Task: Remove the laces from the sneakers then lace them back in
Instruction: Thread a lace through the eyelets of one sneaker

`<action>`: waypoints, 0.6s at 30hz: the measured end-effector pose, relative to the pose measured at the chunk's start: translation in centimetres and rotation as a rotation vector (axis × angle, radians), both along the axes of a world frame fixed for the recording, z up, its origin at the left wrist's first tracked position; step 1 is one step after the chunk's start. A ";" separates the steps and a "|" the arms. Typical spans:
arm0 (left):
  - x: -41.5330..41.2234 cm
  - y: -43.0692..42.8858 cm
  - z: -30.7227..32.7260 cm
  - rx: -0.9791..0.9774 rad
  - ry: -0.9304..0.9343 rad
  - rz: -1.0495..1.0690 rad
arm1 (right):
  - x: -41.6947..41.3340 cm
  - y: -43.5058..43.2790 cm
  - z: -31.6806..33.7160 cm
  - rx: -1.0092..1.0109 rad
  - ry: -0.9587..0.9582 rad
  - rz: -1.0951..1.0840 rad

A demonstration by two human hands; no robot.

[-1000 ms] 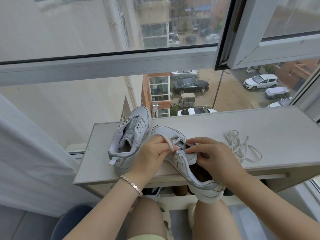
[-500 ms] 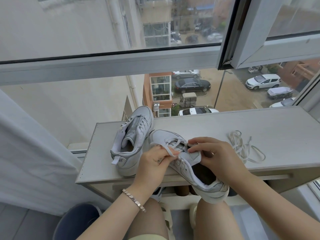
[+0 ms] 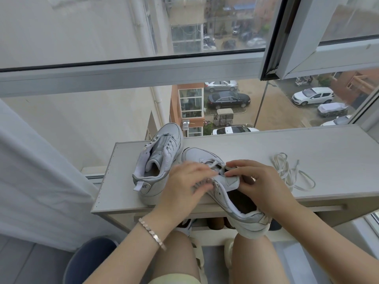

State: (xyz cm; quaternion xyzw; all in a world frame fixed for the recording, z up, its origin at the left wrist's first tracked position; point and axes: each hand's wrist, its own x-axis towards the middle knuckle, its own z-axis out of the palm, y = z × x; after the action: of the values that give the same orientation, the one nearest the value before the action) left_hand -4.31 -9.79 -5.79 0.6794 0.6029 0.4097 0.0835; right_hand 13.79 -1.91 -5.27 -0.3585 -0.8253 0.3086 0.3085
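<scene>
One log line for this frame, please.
left hand: on near sneaker laces, grip blurred | right hand: pinches tongue | far sneaker: unlaced | loose lace: on shelf

On the pale wooden cabinet top, an unlaced white sneaker is sitting left of a second white sneaker; a loose white lace is lying to their right.

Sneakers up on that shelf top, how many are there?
2. The laceless sneaker stands at the left of the shelf top; the part-laced sneaker lies beside it, heel past the front edge, under the left hand and right hand. Below, more footwear is mostly hidden.
</scene>
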 end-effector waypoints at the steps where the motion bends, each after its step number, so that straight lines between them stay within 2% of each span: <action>1: -0.3 0.3 -0.1 -0.055 -0.038 -0.078 | 0.0 0.0 0.0 -0.009 0.002 -0.002; 7: -1.0 1.8 -0.2 -0.183 -0.186 -0.164 | 0.0 -0.2 0.1 0.000 -0.040 -0.003; 11: -1.2 2.8 0.3 -0.122 -0.064 -0.251 | 0.0 -0.1 0.2 -0.013 -0.060 -0.006; 14: -0.7 2.5 -0.4 -0.059 -0.086 -0.179 | -0.3 0.0 0.4 -0.059 -0.034 -0.032; 18: 0.7 1.8 -1.7 -0.034 -0.289 -0.034 | -0.5 -0.1 0.4 -0.005 -0.096 -0.065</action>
State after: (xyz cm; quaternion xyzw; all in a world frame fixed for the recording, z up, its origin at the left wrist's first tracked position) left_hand -3.59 -7.99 -7.46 0.6219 0.5798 0.4916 0.1879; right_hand 13.30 -1.98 -4.89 -0.4004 -0.8262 0.2831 0.2774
